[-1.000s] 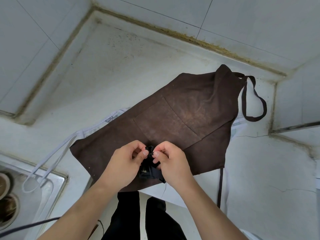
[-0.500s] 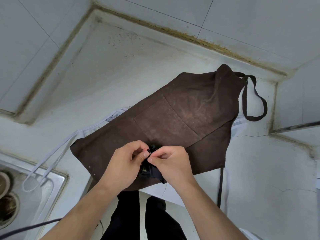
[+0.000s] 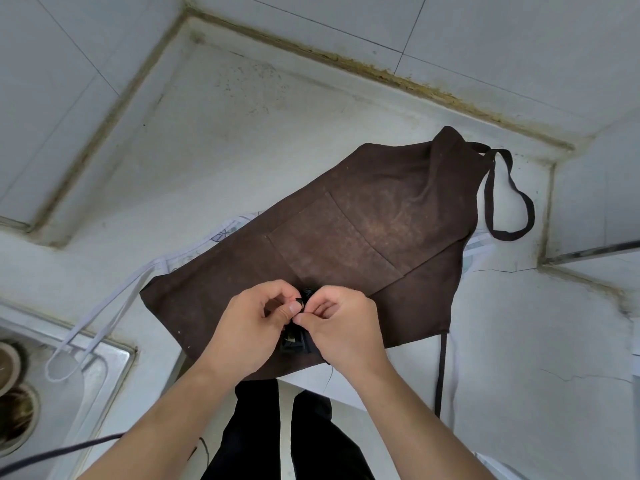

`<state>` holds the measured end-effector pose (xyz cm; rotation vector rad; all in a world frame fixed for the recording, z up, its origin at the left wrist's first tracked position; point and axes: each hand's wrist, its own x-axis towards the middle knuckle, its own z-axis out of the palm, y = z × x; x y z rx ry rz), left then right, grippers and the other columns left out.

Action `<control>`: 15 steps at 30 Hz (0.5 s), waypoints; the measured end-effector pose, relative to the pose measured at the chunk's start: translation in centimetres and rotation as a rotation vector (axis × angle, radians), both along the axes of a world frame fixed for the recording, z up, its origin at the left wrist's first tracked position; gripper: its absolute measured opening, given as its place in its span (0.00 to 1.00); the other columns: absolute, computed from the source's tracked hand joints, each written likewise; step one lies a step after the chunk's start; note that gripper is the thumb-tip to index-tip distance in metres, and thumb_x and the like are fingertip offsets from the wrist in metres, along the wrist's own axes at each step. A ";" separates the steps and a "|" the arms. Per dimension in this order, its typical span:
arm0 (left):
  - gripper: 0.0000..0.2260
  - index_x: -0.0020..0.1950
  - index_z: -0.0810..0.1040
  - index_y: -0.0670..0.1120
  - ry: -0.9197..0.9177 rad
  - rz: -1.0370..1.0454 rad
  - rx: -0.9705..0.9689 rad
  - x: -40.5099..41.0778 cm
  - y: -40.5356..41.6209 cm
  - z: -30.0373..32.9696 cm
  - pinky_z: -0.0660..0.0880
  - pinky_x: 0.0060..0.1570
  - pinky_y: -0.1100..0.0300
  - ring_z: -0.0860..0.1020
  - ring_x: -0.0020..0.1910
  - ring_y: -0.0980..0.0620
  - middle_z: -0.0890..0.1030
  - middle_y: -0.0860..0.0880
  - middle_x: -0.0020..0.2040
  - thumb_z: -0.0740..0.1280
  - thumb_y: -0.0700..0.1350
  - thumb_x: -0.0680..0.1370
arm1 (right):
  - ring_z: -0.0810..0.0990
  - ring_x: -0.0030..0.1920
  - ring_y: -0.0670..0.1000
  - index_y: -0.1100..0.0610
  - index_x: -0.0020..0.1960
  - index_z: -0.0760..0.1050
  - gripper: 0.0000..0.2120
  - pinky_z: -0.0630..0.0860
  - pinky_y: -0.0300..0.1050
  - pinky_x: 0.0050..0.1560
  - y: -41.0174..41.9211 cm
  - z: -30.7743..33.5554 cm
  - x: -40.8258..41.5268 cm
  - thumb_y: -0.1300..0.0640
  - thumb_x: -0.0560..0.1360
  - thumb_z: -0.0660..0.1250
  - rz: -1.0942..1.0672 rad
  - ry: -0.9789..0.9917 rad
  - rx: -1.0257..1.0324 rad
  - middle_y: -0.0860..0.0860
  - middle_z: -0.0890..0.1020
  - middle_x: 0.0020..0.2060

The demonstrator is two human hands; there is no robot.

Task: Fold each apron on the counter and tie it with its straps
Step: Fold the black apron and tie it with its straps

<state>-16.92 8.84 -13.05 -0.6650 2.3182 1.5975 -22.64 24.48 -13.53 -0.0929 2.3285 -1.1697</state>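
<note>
Both my hands meet at the near counter edge: left hand point(image 3: 256, 323) and right hand point(image 3: 341, 325) curl their fingertips onto a small black bunched knot of strap point(image 3: 297, 336); which strand each pinches, I cannot tell. Just beyond my knuckles the dark brown cloth apron point(image 3: 363, 233) lies flat, unfolded. Judged light, limp, non-slippery; best gripped at hems and corners. Far right of my hands its dark neck loop point(image 3: 509, 199); a white apron strap point(image 3: 104, 323) trails left.

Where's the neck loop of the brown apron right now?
In the head view, the neck loop lies flat on the counter at the brown apron's far right end, near the wall corner, away from both hands.
</note>
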 end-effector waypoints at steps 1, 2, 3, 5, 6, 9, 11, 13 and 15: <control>0.07 0.48 0.83 0.52 0.007 -0.007 0.001 0.0 -0.1 0.0 0.82 0.52 0.43 0.82 0.43 0.49 0.83 0.52 0.41 0.70 0.40 0.81 | 0.83 0.39 0.45 0.49 0.41 0.83 0.07 0.82 0.42 0.41 0.0 -0.3 0.1 0.55 0.70 0.80 0.038 0.071 -0.004 0.42 0.83 0.37; 0.08 0.48 0.83 0.53 0.012 -0.013 0.004 0.1 -0.1 0.0 0.81 0.53 0.43 0.82 0.44 0.50 0.83 0.52 0.42 0.70 0.40 0.81 | 0.82 0.40 0.46 0.49 0.42 0.81 0.07 0.81 0.43 0.40 0.1 -0.5 0.2 0.55 0.72 0.79 0.088 0.141 -0.005 0.42 0.81 0.40; 0.08 0.47 0.83 0.53 0.015 -0.018 0.005 0.1 -0.1 0.0 0.81 0.53 0.43 0.82 0.44 0.50 0.83 0.52 0.42 0.71 0.40 0.81 | 0.81 0.40 0.47 0.48 0.44 0.80 0.06 0.80 0.46 0.40 0.2 -0.7 0.3 0.55 0.73 0.77 0.147 0.209 0.001 0.41 0.80 0.41; 0.08 0.47 0.84 0.53 0.020 -0.024 -0.001 0.3 -0.2 0.1 0.81 0.53 0.44 0.82 0.45 0.50 0.83 0.53 0.43 0.71 0.40 0.81 | 0.78 0.39 0.48 0.49 0.47 0.79 0.02 0.79 0.50 0.39 0.5 -1.2 0.5 0.55 0.77 0.72 0.259 0.337 0.034 0.42 0.79 0.43; 0.08 0.47 0.84 0.53 0.022 -0.024 -0.006 0.3 -0.2 0.1 0.81 0.53 0.45 0.82 0.45 0.51 0.83 0.53 0.43 0.71 0.40 0.81 | 0.77 0.39 0.48 0.50 0.48 0.79 0.01 0.78 0.50 0.38 0.7 -1.3 0.6 0.55 0.78 0.70 0.298 0.384 0.055 0.43 0.79 0.43; 0.08 0.47 0.84 0.54 0.028 -0.016 -0.028 0.5 0.0 0.3 0.80 0.53 0.51 0.82 0.46 0.52 0.84 0.54 0.44 0.71 0.41 0.81 | 0.74 0.36 0.48 0.51 0.50 0.74 0.04 0.72 0.41 0.34 0.6 -1.1 1.0 0.57 0.79 0.69 0.349 0.431 0.114 0.45 0.77 0.42; 0.09 0.46 0.84 0.55 0.046 0.002 -0.044 0.6 0.4 0.6 0.78 0.51 0.58 0.82 0.48 0.53 0.84 0.54 0.45 0.72 0.40 0.80 | 0.72 0.35 0.47 0.51 0.51 0.71 0.07 0.62 0.33 0.34 0.4 -1.0 1.1 0.57 0.78 0.69 0.357 0.439 0.160 0.44 0.75 0.42; 0.10 0.46 0.84 0.55 0.063 0.025 -0.036 0.8 0.8 0.8 0.78 0.49 0.63 0.83 0.49 0.54 0.84 0.54 0.46 0.72 0.40 0.80 | 0.69 0.33 0.47 0.52 0.51 0.70 0.08 0.55 0.30 0.33 0.1 -1.0 1.1 0.58 0.77 0.69 0.352 0.445 0.197 0.45 0.73 0.42; 0.10 0.47 0.83 0.56 0.079 0.038 -0.028 0.9 1.1 0.8 0.78 0.48 0.63 0.83 0.49 0.53 0.83 0.55 0.47 0.72 0.40 0.81 | 0.69 0.32 0.48 0.53 0.50 0.70 0.08 0.57 0.32 0.32 -0.1 -1.1 1.2 0.60 0.76 0.69 0.343 0.448 0.204 0.47 0.75 0.41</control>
